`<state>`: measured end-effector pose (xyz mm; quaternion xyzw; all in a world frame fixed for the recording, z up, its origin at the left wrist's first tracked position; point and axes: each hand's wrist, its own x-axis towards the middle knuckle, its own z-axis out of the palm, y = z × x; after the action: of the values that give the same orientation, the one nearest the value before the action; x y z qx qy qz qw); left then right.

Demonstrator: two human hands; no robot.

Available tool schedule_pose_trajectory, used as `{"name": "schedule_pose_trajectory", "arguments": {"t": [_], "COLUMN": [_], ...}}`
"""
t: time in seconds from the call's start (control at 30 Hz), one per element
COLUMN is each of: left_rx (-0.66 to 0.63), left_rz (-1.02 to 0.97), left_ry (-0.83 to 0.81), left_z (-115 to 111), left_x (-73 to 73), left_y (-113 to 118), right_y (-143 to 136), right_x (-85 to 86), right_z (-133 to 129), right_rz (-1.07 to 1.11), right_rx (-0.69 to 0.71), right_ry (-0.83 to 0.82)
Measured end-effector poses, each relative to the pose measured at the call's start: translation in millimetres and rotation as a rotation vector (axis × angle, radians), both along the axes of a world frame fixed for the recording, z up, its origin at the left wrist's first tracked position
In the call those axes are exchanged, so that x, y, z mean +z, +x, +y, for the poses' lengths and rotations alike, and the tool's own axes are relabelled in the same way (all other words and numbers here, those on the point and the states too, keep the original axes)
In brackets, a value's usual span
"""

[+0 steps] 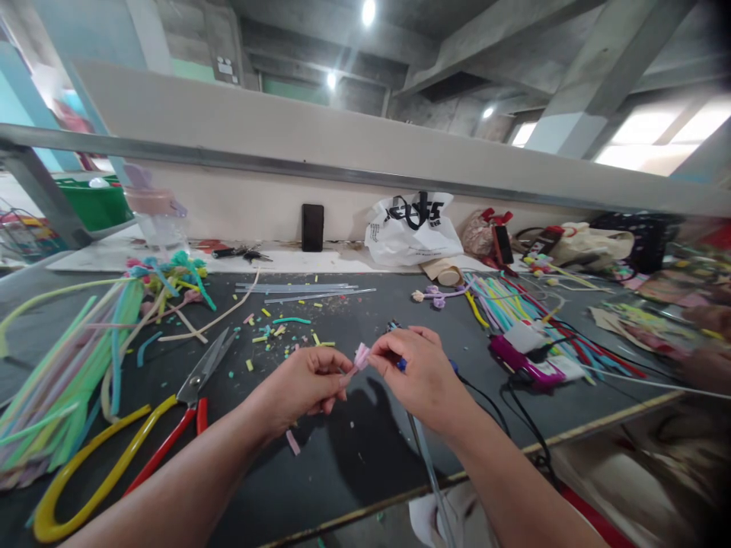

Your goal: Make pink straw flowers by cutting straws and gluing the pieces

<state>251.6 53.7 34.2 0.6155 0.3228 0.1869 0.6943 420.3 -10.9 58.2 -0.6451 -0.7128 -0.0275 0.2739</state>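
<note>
Above the dark table, the fingertips of my left hand (300, 384) pinch the lower end of a small pale pink chenille-stem bundle (362, 355). My right hand (416, 373) meets it from the other side, its thumb and forefinger closed on the upper part. Partly hidden under my right hand is a blue tool (453, 367) with a black cord; a clear rod (431, 464) sticks out below the hand toward the table edge. A loose pink scrap (293, 443) lies below my left hand.
Large scissors (197, 380) with yellow and red handles lie left, beside a pile of pastel chenille stems (62, 388). Cut bits scatter mid-table near clear sticks (302, 288). Right are more stems (502, 298) and a magenta corded device (525, 361). Behind stand a phone (312, 227) and white bag (411, 232).
</note>
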Motion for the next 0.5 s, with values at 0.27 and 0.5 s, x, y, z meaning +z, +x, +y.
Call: {"name": "schedule_pose_trajectory", "arguments": {"t": [0.27, 0.5], "left_rx": [-0.007, 0.017], "left_rz": [0.019, 0.032], "left_ry": [0.036, 0.074], "left_z": [1.0, 2.2], "left_x": [-1.5, -8.5], "left_y": [0.5, 2.2], "right_y": [0.1, -1.7], "right_x": [0.3, -0.4], "right_z": [-0.7, -0.4], "right_rz": [-0.015, -0.032], "right_rx": [-0.002, -0.016], "right_ry": [0.01, -0.029]}}
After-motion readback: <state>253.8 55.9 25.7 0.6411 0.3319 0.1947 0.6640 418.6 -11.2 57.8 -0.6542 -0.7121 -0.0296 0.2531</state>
